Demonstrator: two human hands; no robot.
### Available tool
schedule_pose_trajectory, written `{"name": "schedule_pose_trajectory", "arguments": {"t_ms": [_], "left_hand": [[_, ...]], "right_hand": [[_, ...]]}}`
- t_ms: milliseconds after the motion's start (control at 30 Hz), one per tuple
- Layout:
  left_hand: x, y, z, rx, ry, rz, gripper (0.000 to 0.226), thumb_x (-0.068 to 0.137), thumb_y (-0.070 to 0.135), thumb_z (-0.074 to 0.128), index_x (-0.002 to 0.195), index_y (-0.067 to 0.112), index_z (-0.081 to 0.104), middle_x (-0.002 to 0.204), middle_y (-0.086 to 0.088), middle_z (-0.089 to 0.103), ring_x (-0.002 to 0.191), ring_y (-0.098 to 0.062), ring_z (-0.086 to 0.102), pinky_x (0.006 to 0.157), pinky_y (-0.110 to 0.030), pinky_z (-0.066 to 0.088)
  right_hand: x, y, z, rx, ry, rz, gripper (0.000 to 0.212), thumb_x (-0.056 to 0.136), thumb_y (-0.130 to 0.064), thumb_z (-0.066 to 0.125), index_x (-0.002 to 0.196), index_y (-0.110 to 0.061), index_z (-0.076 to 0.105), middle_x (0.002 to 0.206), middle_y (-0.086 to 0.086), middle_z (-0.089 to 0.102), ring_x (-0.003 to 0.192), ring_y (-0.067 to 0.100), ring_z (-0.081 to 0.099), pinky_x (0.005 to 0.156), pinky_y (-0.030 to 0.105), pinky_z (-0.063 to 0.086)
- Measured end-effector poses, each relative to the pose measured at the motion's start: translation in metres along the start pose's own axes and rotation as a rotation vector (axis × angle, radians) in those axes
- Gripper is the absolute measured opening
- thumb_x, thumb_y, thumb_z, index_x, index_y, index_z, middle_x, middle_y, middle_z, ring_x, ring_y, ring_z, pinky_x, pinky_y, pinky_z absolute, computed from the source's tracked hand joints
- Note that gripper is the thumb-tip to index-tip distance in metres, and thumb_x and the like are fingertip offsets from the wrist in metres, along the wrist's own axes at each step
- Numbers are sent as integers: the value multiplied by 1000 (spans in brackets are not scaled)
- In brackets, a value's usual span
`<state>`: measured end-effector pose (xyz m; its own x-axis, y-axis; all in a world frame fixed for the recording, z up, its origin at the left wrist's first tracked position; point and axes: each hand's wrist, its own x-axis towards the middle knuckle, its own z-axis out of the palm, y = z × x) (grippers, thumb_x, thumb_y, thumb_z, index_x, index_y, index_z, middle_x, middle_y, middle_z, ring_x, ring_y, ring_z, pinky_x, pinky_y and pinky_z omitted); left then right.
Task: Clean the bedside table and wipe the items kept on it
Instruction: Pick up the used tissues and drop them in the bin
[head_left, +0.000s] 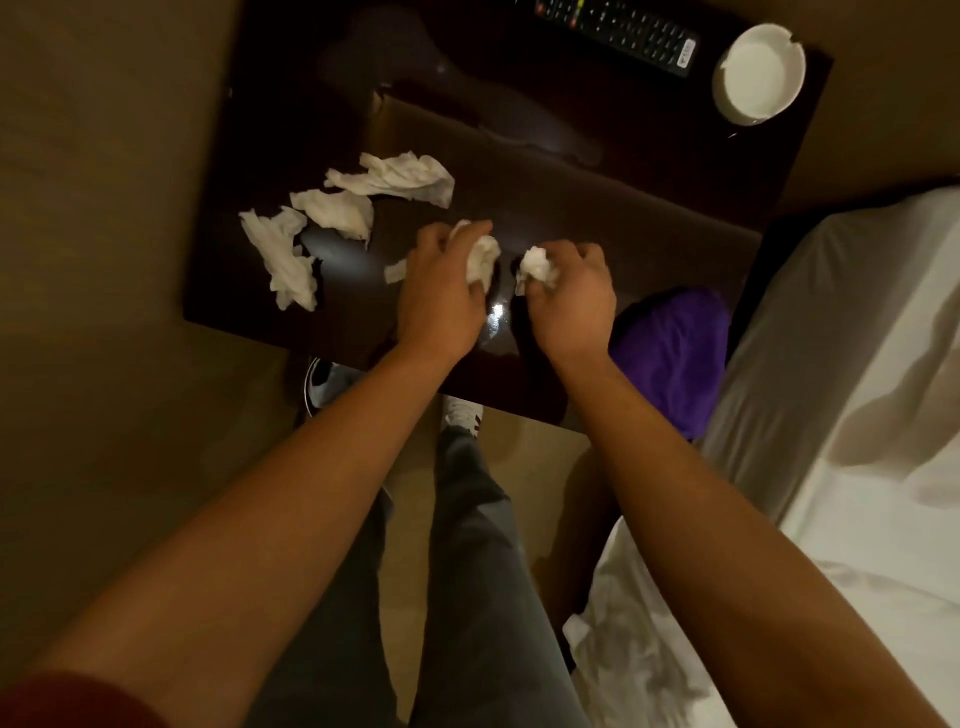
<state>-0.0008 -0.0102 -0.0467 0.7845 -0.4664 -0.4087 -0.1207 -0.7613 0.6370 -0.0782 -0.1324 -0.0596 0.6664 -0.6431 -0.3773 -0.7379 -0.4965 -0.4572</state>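
Now each grip, left hand (441, 291) and right hand (569, 301), clutches crumpled tissue (537, 267).

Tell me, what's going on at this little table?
A person is clearing a dark bedside table. The left hand and the right hand each grip a crumpled white tissue wad. Three more used tissues lie loose on the table's left side. A remote control and a white ashtray sit at the far edge, untouched.

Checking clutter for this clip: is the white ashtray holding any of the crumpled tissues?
No. The white ashtray sits empty at the table's far corner beside the remote control, while the loose crumpled tissues lie across the table.
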Motion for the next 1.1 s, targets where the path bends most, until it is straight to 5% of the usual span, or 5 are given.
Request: {"name": "schedule_pose_trajectory", "arguments": {"t_ms": [133, 367, 567, 733, 1100], "left_hand": [[4, 2, -10, -197, -7, -65, 57, 91, -7, 53, 137, 26, 60, 136, -7, 51, 122, -20, 57, 100, -19, 43], [-19, 23, -52, -1017, -57, -337, 37, 85, 16, 49, 107, 32, 75, 108, 4, 77, 102, -12, 73, 84, -31, 61], [-33, 12, -61, -1376, -153, -464, 46, 102, 59, 42, 122, 28, 70, 126, -3, 73, 118, -19, 70, 87, -40, 60], [-38, -2, -74, -1352, -19, -518, 29, 94, 37, 71, 115, 17, 72, 101, -2, 77, 99, -16, 75, 79, -27, 58], [-43, -22, -92, -1437, -86, -481, 44, 94, 27, 71, 134, 11, 60, 121, -11, 71, 115, -24, 71, 87, -34, 59]], "right_hand": [[-4, -14, -14, 323, 29, 18, 28, 91, -19, 68, 118, -12, 69, 105, 6, 72, 95, 23, 68, 84, 41, 55], [-20, -55, -39, 849, -51, 102, 20, 101, -20, 59, 116, -14, 69, 109, 7, 76, 103, 26, 74, 91, 59, 58], [-51, -90, -28, 558, -5, -162, 24, 101, -14, 61, 124, -11, 66, 107, -1, 71, 94, 11, 67, 81, 34, 56], [-74, -105, -3, 327, 30, -311, 17, 94, -15, 69, 109, -8, 73, 107, 7, 72, 112, 23, 60, 88, 39, 52], [-68, -120, -1, 210, -145, -411, 41, 95, -29, 62, 132, -15, 68, 148, 5, 54, 141, 25, 42, 111, 44, 41]]}}
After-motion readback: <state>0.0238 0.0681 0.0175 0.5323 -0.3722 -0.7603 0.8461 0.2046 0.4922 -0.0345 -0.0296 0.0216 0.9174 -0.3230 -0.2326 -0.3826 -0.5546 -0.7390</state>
